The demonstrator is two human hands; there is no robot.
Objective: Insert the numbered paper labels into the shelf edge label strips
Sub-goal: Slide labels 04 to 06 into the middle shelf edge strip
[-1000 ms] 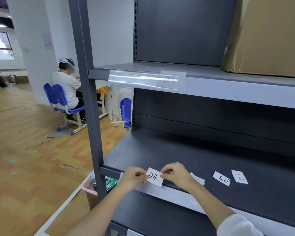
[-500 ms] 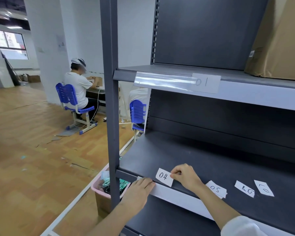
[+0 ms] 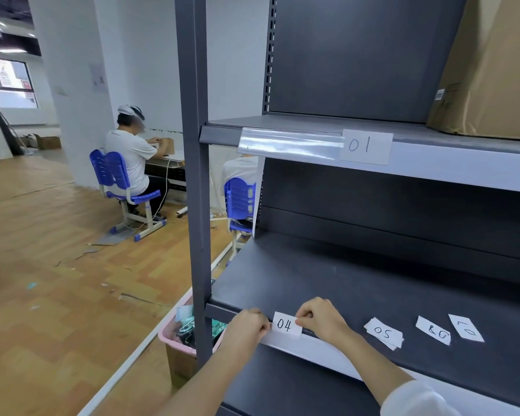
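Dark grey lower shelf (image 3: 357, 283), white strip along front edge. Flat on its deck, right of label 04 (image 3: 285, 324) at that edge: small stack topped 05 (image 3: 384, 333), then two single slips (image 3: 433, 331) (image 3: 466, 328) just beside each other.

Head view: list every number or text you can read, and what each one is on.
"01": label in the upper shelf strip.
"04": label held at the lower shelf edge by both hands.
"05": loose label on the shelf.
Two more loose labels: upside down, unclear.
Box sticker, wall notice: too small.
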